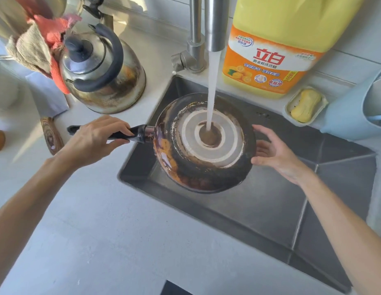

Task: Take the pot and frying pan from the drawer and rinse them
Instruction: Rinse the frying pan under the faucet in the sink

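We note a scorched, stained stainless-steel kettle with a dark arched handle point(102, 71) on the pale grey countertop point(96, 231), left of the sink. Behind it, coral and beige cloths point(36, 39) lie bunched, touching the kettle's left side. At the counter's left edge we see a round wooden trivet point(51, 136), partly hidden. Behind the basin stands a large yellow detergent jug with an orange label point(276, 50), just right of the steel tap. Beside the jug, a yellow soap bar point(305, 105) rests in a pale green dish point(288, 107). A light blue plastic container point(353, 109) sits at far right.
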The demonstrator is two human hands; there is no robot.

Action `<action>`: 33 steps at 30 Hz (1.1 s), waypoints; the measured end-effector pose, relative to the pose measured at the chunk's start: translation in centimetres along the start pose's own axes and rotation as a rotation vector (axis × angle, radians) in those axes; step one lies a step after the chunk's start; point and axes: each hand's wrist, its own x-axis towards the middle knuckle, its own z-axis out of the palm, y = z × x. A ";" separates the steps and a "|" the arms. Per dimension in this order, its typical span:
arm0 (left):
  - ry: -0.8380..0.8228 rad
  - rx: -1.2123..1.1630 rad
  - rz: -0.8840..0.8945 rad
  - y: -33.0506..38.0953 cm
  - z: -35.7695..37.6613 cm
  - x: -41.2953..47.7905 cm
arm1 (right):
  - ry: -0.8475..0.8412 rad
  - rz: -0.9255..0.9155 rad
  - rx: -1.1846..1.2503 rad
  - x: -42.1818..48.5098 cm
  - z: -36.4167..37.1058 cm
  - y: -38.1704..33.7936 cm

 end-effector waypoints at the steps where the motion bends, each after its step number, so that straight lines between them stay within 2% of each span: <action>1: -0.005 -0.008 -0.006 0.1 0.4 -0.1 | 0.004 -0.009 -0.023 -0.2 -0.3 -0.5; 7: 0.006 -0.097 -0.029 1.5 1.9 0.2 | 0.003 0.037 -0.084 -1.1 -3.1 -2.3; 10: 0.005 -0.106 -0.038 2.3 1.6 0.8 | -0.058 0.107 0.017 -1.3 -4.0 -1.5; 13: -0.010 -0.049 0.034 3.4 1.3 1.5 | -0.058 0.151 0.133 -1.9 -4.4 0.2; 16: -0.064 -0.014 0.039 4.6 1.1 1.8 | 0.005 0.199 0.158 -2.2 -4.2 1.4; 20: -0.199 0.020 0.013 6.6 1.9 2.8 | 0.168 0.314 0.151 -2.5 -4.9 3.3; 24: -0.386 0.046 -0.014 8.2 4.4 5.8 | 0.238 0.375 -0.004 -4.7 -7.0 5.9; 28: -0.554 -0.023 -0.003 9.5 8.1 8.8 | 0.287 0.454 -0.333 -7.2 -7.9 8.6; 33: -0.646 0.049 -0.070 10.0 13.4 11.0 | 0.409 0.540 -0.569 -6.4 -7.8 11.5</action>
